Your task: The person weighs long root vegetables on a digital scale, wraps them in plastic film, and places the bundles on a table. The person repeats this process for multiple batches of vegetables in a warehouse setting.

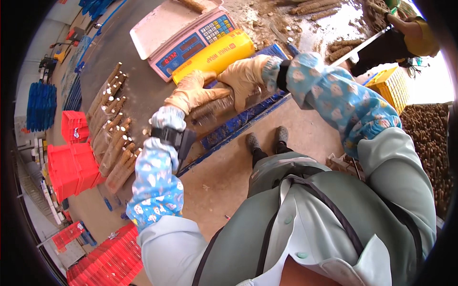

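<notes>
Between my hands, at the near edge of the table, lies a bundle of yams (212,111), brown and glossy with clear film. My left hand (190,93), in a tan glove, grips the bundle's left part with fingers and thumb laid across it. From the right, my right hand (244,78), gloved alike, closes over the other end and hides much of it. Just beyond both hands rests a yellow roll of wrap (214,55). Behind that stands a pink scale (167,33) with a lit display and keypad.
Film-wrapped yam bundles (114,128) line the table's left side. Red crates (71,167) stand past them. A knife (279,34) and loose yams (317,7) lie at the far right. Another person (412,35) works there beside a yellow crate (390,90). Blue edging (243,119) runs along the table front.
</notes>
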`<action>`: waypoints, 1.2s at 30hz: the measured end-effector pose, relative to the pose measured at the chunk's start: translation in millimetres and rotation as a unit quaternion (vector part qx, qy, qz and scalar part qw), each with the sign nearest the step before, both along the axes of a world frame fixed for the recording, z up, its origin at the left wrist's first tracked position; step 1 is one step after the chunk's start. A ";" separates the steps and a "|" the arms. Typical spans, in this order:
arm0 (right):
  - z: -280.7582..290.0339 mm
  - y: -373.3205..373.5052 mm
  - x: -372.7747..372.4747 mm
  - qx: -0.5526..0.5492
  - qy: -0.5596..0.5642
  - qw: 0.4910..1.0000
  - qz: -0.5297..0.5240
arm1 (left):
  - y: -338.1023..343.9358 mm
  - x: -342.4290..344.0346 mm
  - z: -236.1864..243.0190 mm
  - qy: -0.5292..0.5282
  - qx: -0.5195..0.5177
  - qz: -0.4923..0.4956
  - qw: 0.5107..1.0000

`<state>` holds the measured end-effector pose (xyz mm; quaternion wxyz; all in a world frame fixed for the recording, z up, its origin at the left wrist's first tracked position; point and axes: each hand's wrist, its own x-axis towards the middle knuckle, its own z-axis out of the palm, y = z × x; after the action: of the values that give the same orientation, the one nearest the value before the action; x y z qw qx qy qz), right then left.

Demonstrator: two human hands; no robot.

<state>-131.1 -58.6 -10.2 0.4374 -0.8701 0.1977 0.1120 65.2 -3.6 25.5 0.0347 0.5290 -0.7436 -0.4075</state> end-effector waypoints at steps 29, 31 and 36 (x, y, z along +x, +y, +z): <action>-15.7 158.2 -101.2 -0.020 -0.033 0.996 -0.084 | 196.2 -91.1 -58.7 -0.180 -0.148 -0.111 0.966; -35.3 174.4 -112.0 0.007 -0.081 0.986 -0.147 | 203.7 -97.0 -84.4 -0.191 -0.103 -0.113 0.970; -70.9 190.5 -116.9 -0.105 -0.035 0.976 -0.189 | 195.7 -102.8 -96.0 -0.230 -0.077 -0.138 0.960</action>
<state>-248.0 131.8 -81.0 0.3632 -0.8617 0.3536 -0.0247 -37.6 192.1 -70.5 -0.1528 0.4965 -0.8263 -0.2175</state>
